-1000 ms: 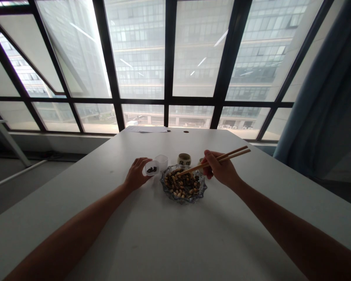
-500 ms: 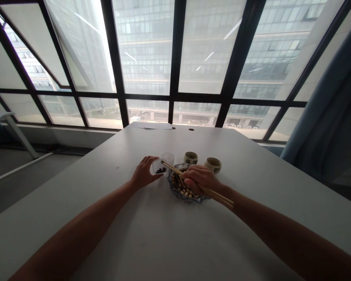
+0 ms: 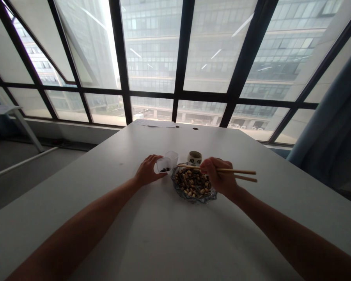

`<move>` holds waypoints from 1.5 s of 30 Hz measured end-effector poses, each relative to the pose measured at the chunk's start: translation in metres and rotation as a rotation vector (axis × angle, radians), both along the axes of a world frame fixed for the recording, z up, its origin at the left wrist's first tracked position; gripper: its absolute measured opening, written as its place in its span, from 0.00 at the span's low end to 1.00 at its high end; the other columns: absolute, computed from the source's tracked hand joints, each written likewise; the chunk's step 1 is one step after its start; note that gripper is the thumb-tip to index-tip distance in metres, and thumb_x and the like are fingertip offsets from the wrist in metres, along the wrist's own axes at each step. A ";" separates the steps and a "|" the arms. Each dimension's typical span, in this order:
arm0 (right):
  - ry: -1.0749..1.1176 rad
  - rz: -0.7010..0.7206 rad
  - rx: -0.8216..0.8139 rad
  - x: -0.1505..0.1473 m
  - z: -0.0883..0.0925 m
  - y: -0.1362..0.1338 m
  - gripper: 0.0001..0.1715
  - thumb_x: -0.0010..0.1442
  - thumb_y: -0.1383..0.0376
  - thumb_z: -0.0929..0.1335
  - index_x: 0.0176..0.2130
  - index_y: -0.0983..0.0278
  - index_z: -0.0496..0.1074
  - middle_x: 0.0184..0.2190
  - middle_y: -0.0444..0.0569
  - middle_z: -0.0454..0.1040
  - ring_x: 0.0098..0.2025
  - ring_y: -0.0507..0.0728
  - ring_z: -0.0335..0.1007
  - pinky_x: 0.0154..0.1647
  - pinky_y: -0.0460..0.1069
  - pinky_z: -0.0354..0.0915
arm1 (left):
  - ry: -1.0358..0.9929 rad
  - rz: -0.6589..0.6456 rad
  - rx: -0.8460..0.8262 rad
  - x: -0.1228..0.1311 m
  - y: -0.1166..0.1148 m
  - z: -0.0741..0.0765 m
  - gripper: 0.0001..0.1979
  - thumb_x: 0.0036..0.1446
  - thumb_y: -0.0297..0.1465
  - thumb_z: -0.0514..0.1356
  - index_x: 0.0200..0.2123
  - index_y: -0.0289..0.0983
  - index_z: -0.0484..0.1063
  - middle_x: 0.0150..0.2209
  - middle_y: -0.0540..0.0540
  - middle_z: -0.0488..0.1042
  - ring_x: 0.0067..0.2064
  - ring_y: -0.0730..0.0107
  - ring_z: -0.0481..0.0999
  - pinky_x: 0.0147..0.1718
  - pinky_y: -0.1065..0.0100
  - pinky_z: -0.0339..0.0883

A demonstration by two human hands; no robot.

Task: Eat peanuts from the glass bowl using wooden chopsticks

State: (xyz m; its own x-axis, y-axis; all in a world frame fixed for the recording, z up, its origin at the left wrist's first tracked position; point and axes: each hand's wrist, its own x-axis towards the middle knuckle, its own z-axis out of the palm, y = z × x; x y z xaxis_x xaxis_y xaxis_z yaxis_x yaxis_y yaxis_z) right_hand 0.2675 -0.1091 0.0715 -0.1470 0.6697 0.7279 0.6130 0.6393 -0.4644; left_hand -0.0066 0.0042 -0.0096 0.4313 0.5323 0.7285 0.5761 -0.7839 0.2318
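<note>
The left hand [image 3: 148,170] curls round a small clear cup [image 3: 163,164] with dark bits [image 3: 165,169] inside, probably steadying it beside the glass bowl [image 3: 178,191] of nuts and seeds [image 3: 193,182]. The right hand [image 3: 221,177] grips chopsticks [image 3: 236,171] mid-length, likely for control, tips near that cup; whether they pinch anything is too small to tell. The bowl stands on a pale desk [image 3: 163,234], facing dark-framed windows [image 3: 152,50], a blue curtain [image 3: 330,121] hanging to the right.

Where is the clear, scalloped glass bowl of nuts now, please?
In the head view, the bowl sits right of centre on the white table, between left hand and right hand, nearer than the round cream cup.
</note>
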 end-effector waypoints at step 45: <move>-0.180 -0.071 -0.215 0.039 0.011 -0.004 0.33 0.68 0.44 0.57 0.23 0.62 0.65 0.17 0.46 0.69 0.19 0.52 0.63 0.20 0.47 0.56 | 0.003 0.045 -0.047 -0.004 0.000 -0.002 0.29 0.51 0.44 0.69 0.54 0.40 0.67 0.48 0.41 0.74 0.50 0.54 0.75 0.45 0.56 0.75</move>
State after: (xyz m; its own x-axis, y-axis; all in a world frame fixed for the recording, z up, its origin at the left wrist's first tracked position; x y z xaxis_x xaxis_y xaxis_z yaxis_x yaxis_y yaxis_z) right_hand 0.3060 -0.1128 0.0826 -0.2086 0.8190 0.5345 0.7374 0.4907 -0.4641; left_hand -0.0109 0.0045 -0.0113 0.4080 0.5849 0.7010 0.6114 -0.7453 0.2661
